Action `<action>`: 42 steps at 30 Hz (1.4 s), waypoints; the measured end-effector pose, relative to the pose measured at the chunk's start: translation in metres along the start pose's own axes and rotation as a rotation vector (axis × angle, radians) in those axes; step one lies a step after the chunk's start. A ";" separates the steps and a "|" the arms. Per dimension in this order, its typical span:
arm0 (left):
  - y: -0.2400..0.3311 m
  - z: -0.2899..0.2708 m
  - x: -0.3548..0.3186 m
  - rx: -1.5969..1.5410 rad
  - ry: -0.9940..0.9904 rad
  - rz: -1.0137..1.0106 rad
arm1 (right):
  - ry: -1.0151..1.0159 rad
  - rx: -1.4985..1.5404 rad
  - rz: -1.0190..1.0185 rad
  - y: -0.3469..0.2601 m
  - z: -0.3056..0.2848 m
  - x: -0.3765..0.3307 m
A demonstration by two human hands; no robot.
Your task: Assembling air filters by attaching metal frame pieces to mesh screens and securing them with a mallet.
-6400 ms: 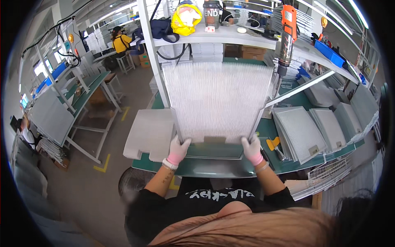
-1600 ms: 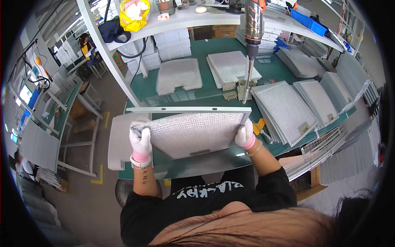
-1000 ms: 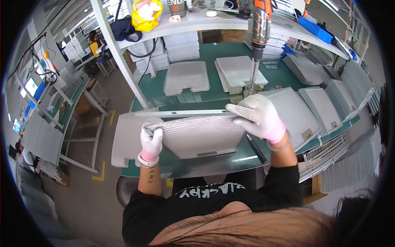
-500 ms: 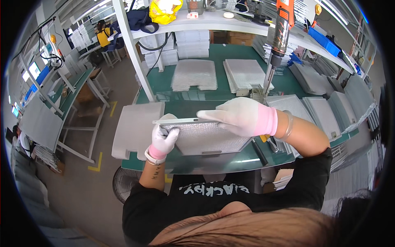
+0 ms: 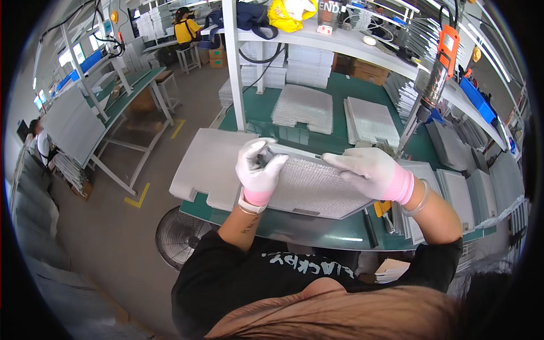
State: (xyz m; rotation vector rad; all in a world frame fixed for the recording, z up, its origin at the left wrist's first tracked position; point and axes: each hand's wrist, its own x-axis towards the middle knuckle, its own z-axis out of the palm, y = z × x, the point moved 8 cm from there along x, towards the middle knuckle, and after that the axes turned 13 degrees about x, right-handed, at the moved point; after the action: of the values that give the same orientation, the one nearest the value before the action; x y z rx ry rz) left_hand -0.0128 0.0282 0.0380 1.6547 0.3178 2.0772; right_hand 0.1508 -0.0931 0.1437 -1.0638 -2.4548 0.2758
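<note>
The right hand (image 5: 375, 172) has gone from the right side of the mesh panel (image 5: 311, 187) to its far edge, grip unclear; the left hand (image 5: 258, 172), grasping the left end, apparently steadies it over the near tabletop (image 5: 294, 230).

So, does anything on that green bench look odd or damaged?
The whitish sheets at left seem to jut past the green bench, looking untidy. The silvery panel tilts, but the left hand holds it. No spill or damage shows.
</note>
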 end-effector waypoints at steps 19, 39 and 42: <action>-0.019 -0.011 -0.001 0.080 0.021 -0.092 | 0.003 -0.044 0.083 0.005 0.007 0.017; -0.019 -0.001 0.014 -0.139 -0.182 -0.136 | 0.022 0.019 0.057 0.003 0.004 0.017; -0.018 0.000 0.018 -0.097 -0.287 -0.094 | 0.107 0.030 -0.035 -0.006 -0.004 0.025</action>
State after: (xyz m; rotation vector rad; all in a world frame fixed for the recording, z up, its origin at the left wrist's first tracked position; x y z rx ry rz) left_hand -0.0124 0.0528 0.0450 1.8116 0.1917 1.7302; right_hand 0.1334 -0.0791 0.1573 -0.9964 -2.3638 0.2376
